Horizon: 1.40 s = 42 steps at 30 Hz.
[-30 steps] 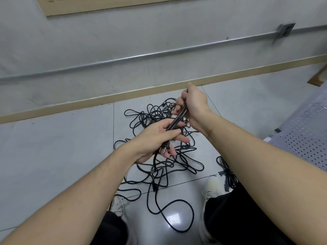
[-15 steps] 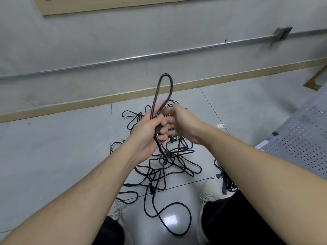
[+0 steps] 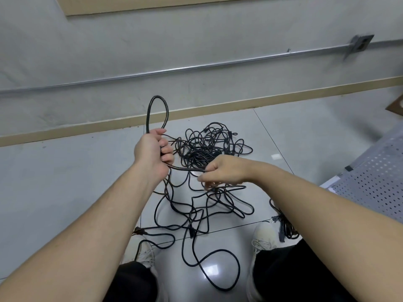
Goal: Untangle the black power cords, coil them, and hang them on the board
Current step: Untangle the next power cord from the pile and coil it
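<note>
The tangled heap of cords (image 3: 209,162) lies on the floor (image 3: 65,182) beyond both hands. The left hand (image 3: 152,153) grips a cord loop (image 3: 157,112); the right hand (image 3: 222,168) pinches its trailing length. Pulling could tighten knots in the heap.

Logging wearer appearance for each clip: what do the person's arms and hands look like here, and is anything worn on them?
Both forearms are bare up to the frame edge, with no sleeves showing. The left hand and right hand wear no gloves, and no watch, ring or wristband is visible. Lower in the view are dark trousers and pale lace-up shoes.
</note>
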{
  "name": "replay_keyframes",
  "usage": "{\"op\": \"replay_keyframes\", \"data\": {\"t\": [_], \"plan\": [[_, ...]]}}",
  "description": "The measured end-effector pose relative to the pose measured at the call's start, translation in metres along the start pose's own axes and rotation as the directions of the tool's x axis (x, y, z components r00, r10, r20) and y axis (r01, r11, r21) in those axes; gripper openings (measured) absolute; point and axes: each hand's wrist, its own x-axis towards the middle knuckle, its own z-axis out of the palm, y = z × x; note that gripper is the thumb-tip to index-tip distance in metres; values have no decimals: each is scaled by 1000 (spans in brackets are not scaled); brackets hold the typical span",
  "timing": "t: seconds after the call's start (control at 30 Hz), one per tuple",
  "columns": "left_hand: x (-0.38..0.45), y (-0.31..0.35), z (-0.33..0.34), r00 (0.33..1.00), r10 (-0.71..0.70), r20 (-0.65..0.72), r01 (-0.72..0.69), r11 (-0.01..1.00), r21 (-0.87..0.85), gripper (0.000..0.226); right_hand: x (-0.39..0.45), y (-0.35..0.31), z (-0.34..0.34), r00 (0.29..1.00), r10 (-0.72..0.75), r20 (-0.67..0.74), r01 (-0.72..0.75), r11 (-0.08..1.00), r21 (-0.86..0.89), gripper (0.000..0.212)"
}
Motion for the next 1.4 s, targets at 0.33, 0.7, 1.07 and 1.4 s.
{"op": "replay_keyframes", "data": {"t": [0.33, 0.7, 1.07, 1.4], "plan": [[-6, -6, 1, 937, 346, 48, -322, 800, 507, 26, -7, 11, -28, 969, -45, -245, 197, 742, 641, 30], [-25, -41, 20, 901, 116, 418, -392, 631, 670, 54, 3, 7, -17, 886, 121, -448, 202, 768, 608, 23], [-25, -45, 25, 915, 135, 379, -372, 645, 668, 19, 2, 3, -21, 919, 79, -386, 168, 808, 565, 31], [-18, -24, 16, 980, 108, 166, -181, 831, 526, 25, -1, 10, -22, 868, -48, -495, 305, 838, 454, 26]]}}
